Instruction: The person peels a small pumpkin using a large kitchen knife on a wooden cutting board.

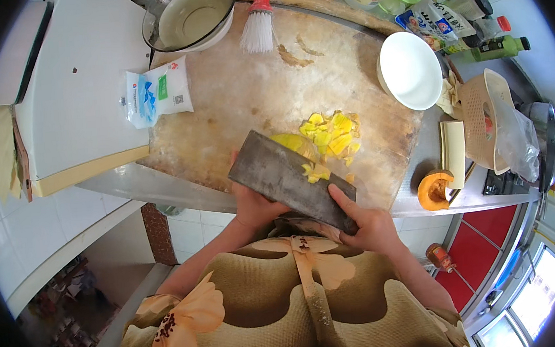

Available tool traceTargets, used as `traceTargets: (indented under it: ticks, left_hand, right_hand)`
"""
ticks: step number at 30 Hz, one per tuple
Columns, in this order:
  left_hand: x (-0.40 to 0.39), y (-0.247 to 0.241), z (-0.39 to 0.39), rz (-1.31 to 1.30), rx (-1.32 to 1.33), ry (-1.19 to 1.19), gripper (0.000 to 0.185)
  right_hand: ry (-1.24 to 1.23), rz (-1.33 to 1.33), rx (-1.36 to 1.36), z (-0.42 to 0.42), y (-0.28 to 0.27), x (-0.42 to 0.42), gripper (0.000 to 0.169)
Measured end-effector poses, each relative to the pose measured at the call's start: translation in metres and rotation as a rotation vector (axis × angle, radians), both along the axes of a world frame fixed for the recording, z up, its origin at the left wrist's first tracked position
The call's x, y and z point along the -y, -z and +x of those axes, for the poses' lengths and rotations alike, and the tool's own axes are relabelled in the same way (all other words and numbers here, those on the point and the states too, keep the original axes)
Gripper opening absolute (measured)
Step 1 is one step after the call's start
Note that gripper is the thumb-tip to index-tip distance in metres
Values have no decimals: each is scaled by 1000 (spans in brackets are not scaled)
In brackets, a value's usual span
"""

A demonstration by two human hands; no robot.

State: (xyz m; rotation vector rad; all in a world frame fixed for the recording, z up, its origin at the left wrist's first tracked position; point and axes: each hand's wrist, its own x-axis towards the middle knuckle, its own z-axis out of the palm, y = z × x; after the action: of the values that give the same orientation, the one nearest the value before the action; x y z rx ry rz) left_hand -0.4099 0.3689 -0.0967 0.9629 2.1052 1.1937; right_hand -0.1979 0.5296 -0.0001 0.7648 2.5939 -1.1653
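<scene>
A dark steel cleaver (282, 173) is tilted across the near part of a floury wooden board (222, 94). My left hand (255, 202) grips its left end, with the thumb along the near edge and some fingers hidden behind the blade. At the other end my right hand (367, 220) holds it, index finger laid on the flat face; no handle can be made out. A few yellow scraps (316, 172) cling to the blade. Just beyond it lies a pile of yellow vegetable slices (333, 132), beside a larger yellow piece (292, 142) partly covered by the cleaver.
A white bowl (410, 71) stands at the board's right, a red-handled brush (258, 21) at its far side. To the left are a white plastic packet (158, 92) and an enamel basin (197, 18). Right of the board sit a cut pumpkin piece (434, 190) and a plastic basket (478, 118).
</scene>
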Motion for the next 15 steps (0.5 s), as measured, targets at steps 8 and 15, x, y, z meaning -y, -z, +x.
traceTargets:
  ticks: [8, 15]
  left_hand:
    - [-17, -16, 8, 562, 1521, -449, 56]
    - [-17, -10, -2, 93, -33, -66, 60]
  right_hand:
    - [-117, 135, 59, 9, 0, 7, 104]
    - [-68, 78, 31, 13, -10, 5, 99]
